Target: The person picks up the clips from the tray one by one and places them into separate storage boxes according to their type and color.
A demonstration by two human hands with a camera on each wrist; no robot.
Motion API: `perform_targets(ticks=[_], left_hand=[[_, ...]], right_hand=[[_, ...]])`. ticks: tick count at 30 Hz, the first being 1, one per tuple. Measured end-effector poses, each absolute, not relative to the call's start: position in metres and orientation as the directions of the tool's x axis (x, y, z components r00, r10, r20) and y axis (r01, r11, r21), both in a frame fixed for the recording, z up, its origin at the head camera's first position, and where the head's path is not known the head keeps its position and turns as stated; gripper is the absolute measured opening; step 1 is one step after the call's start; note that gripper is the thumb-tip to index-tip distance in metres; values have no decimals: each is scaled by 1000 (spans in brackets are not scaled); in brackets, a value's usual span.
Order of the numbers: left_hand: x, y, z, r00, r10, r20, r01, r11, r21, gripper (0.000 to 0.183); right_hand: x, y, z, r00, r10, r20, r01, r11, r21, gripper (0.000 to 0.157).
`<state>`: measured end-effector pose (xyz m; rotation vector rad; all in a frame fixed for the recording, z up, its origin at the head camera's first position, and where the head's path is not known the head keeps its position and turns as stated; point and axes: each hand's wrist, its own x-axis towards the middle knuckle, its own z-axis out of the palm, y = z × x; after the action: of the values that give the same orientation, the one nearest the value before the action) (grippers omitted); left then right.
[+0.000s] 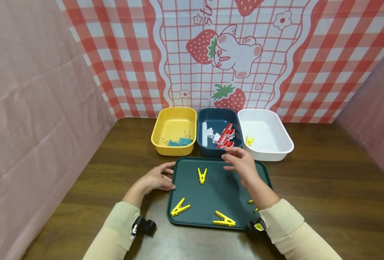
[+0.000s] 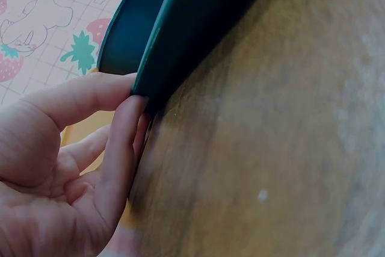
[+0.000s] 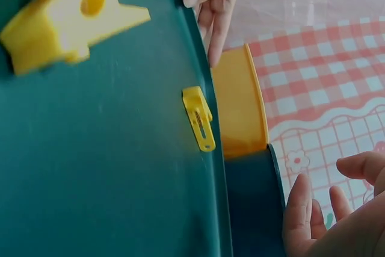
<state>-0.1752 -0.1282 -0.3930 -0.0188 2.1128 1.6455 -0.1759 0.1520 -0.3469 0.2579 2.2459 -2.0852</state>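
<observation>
Behind a brown table (image 1: 328, 187) hangs a red-and-white checked cloth (image 1: 126, 61) printed with strawberries, with plain pink fabric (image 1: 35, 86) down either side. Four yellow clips (image 1: 202, 179) lie on a dark green tray (image 1: 208, 200): one toward the far edge, one at the near left corner, one by the near edge, and one at the right, partly hidden by the person's right forearm. At the tray's left rim, the left hand (image 1: 157, 178) has its thumb and fingertips touching the edge, fingers relaxed. The right hand (image 1: 241, 164) hangs over the tray's far side, in front of the bins, its fingers loosely spread and holding nothing. Beyond stand three bins side by side: a yellow bin (image 1: 173, 124) with teal binder clips (image 1: 183, 142), a dark blue bin (image 1: 216, 117) with white clips (image 1: 205, 134) and red clips (image 1: 225, 133), and a white bin (image 1: 268, 131) with a single yellow clip (image 1: 249, 141). Black devices (image 1: 150, 227) are worn at both wrists, beside pale sleeves (image 1: 113, 227).
</observation>
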Motion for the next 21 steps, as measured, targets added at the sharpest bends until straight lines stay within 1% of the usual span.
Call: perform_targets(ticks=[4,8,13,21], left_hand=[[-175,-128,-392,-894,267,-360,-284,284,916,84],[-175,-128,-392,-893,270,-360,-286,277,917,84],[-175,-128,-392,-892,273,-361,-285,279,917,85],[-174,-128,-393,-894,278,-350,-282,258,924,85]], right_hand=[[-174,145,-350,-980,72,-185,188,43,-981,38],[-172,137,-355,-970,46,-240,242,49,-969,38],[-172,126,-362,-958,7,-288,287,87,-954,40],[-174,115,-368,-952,-70,-299,279,204,-938,42]])
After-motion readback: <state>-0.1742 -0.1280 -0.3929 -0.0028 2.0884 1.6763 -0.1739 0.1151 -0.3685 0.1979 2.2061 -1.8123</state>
